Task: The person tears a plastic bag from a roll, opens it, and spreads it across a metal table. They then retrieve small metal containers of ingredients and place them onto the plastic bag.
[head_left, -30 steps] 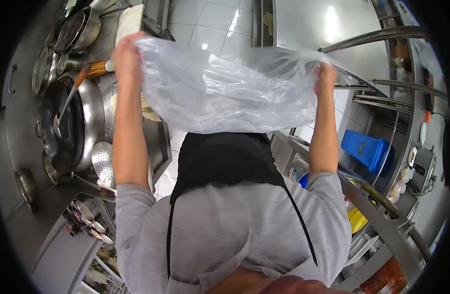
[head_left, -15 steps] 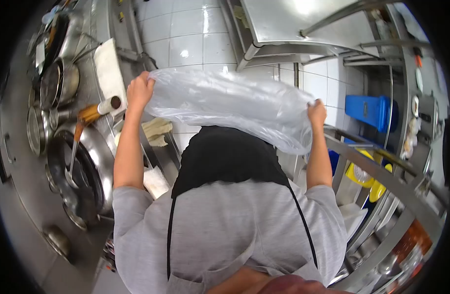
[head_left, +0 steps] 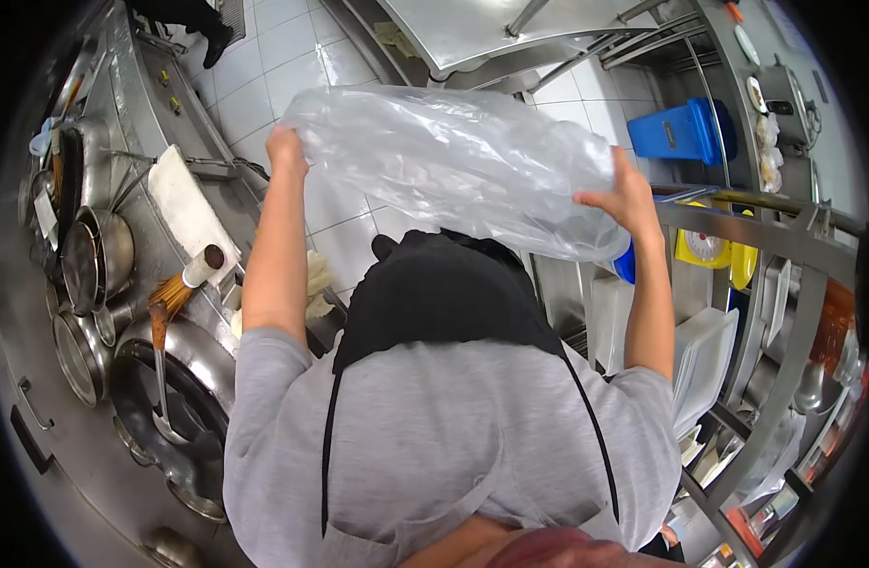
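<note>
A large clear plastic bag (head_left: 453, 161), puffed out and wrinkled, stretches between my two hands in front of the black apron (head_left: 444, 293). At its left end my left hand (head_left: 286, 151) is closed on the plastic, slightly blurred. My right hand (head_left: 626, 197) presses against the bag's right end, its thumb apart from the fingers and the plastic between them.
On the left are a wok (head_left: 169, 398) with a ladle, a bamboo brush (head_left: 183, 282), pans and a white cloth (head_left: 190, 210). A blue bin (head_left: 676, 133), yellow scale (head_left: 701, 237) and metal rack are right. Another person's dark shoe (head_left: 218, 43) shows top left.
The view has turned, bringing the yellow scale and another person's leg into sight. The bag looks fuller, and my right hand's fingers have spread from a closed grip.
</note>
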`<act>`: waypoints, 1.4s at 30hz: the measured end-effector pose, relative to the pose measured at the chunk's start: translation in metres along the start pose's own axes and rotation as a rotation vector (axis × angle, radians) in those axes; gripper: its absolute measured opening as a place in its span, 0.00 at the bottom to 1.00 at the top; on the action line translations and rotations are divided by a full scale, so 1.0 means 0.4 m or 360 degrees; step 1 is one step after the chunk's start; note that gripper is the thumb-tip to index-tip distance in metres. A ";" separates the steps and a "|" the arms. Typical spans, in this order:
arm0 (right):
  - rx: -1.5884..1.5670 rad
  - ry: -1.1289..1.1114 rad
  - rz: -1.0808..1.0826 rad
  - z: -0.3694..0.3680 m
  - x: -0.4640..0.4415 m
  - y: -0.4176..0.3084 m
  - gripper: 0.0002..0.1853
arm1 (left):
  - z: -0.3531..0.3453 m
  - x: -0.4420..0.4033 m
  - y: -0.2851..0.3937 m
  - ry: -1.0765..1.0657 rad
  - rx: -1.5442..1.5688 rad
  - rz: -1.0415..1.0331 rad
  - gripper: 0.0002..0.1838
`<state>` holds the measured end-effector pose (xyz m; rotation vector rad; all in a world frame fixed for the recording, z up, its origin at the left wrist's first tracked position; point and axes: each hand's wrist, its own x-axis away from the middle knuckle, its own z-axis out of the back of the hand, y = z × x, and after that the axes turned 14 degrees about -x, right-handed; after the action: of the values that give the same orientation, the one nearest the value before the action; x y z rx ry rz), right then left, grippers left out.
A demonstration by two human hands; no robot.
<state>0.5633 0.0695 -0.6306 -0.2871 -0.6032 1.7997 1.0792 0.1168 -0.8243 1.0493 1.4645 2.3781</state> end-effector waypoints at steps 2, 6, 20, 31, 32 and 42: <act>0.0518 -0.0107 -0.0115 -0.033 0.013 0.036 0.32 | 0.013 -0.030 0.054 -0.0084 0.0297 -0.0031 0.13; 0.0474 0.0562 -0.0368 -0.060 -0.052 0.283 0.24 | 0.111 -0.015 0.196 -0.0308 0.0280 -0.0510 0.13; -0.1873 0.0329 -0.0776 -0.067 -0.127 0.109 0.11 | 0.266 0.076 0.098 0.1016 -0.1431 -0.0927 0.26; -0.2008 -0.0553 -0.1078 -0.035 -0.055 0.157 0.19 | 0.427 0.034 0.168 -0.0997 0.0384 -0.0157 0.25; -0.2120 -0.0512 -0.1075 -0.022 -0.081 0.208 0.20 | 0.436 0.097 0.221 -0.0996 0.0252 -0.0185 0.26; -0.2861 -0.0843 -0.0576 -0.183 -0.031 -0.021 0.15 | 0.331 0.107 0.207 -0.0397 -0.0568 -0.0188 0.20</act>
<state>0.6093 0.0781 -0.6886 -0.7916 -2.3592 0.4922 1.1494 0.1905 -0.6984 1.0837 0.9475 2.2181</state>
